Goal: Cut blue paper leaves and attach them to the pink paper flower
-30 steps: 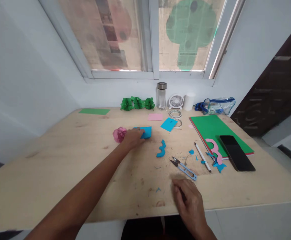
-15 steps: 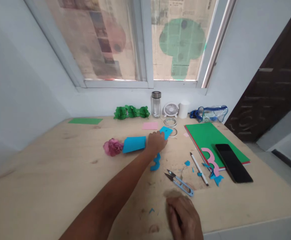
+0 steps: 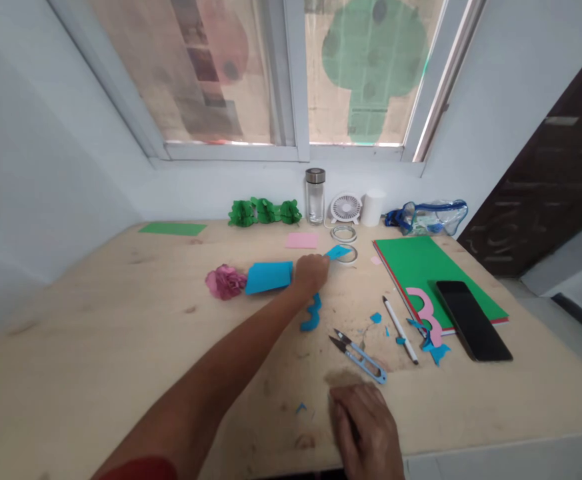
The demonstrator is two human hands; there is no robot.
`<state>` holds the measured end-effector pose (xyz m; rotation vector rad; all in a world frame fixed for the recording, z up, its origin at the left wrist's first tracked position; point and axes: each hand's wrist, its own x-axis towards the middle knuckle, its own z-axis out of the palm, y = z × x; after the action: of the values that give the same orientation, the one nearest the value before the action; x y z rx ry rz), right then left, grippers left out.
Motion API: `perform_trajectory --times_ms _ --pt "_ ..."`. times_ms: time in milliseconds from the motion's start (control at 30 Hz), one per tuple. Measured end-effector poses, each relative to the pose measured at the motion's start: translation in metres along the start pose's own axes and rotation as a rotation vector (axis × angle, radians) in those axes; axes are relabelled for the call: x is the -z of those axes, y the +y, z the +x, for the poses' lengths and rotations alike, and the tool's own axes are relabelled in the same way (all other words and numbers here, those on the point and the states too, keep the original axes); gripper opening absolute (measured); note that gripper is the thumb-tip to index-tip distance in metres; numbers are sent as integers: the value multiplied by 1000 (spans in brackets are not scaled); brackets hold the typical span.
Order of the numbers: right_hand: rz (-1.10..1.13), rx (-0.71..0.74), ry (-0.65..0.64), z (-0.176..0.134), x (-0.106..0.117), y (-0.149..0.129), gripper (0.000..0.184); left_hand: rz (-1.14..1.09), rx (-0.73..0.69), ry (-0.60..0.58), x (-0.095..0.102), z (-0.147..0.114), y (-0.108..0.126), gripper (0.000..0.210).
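My left hand (image 3: 311, 275) stretches across the wooden table, its fingers closed on a small blue paper piece (image 3: 339, 253) that juts out on the right, overlapping a tape roll (image 3: 355, 255). Left of this hand lies a folded blue paper (image 3: 269, 277), next to a pink paper flower (image 3: 225, 282). A wavy blue paper cutout (image 3: 311, 315) rests just below the wrist. Near the front edge, my right hand (image 3: 368, 427) rests on the table with its fingers curled in and nothing visible in them. Thread snips (image 3: 365, 363) lie just beyond it.
To the right are a white pen (image 3: 401, 330), blue scraps (image 3: 439, 353), a pink wavy cutout (image 3: 425, 313), a phone (image 3: 473, 321) and green sheets (image 3: 421, 260). Along the wall stand green paper decorations (image 3: 265, 211), a glass bottle (image 3: 315, 198) and a small fan (image 3: 346, 208).
The blue paper piece in my left hand has tilted and shows a narrower face. My right hand stays put. The view has dipped slightly downward.
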<state>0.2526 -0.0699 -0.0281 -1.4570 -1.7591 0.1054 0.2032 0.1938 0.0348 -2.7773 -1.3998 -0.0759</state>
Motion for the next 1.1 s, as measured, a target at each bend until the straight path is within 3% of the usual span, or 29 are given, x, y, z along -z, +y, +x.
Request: perform_trajectory --times_ms 100,233,300,333,367,467,633,800,967,1100 --pt "10 -100 2 2 5 -8 21 -31 -40 82 13 -39 -9 23" --pt "67 -163 -3 3 10 -11 21 -98 -92 220 21 -132 -24 23" --pt "107 -193 31 2 12 -9 22 -209 -284 533 16 -182 -29 16" --pt "114 -203 58 1 13 -9 22 -239 -350 618 12 -205 -30 14" --pt "105 -201 75 0 14 -8 24 -264 -390 656 6 -225 -29 14" --pt "33 -103 -10 -1 18 -11 35 -345 -366 590 -10 -265 -24 18" --pt "-15 101 -332 3 28 -22 45 -464 -284 550 -22 -285 -18 16" --pt "0 119 -423 3 36 -34 48 -481 -236 527 -22 -287 -15 15" --pt "-4 68 -319 -4 26 -40 15 -466 -199 479 -20 -286 -10 14" --pt "-36 -3 -217 -6 15 -43 12 -508 -149 494 -20 -290 -8 14"
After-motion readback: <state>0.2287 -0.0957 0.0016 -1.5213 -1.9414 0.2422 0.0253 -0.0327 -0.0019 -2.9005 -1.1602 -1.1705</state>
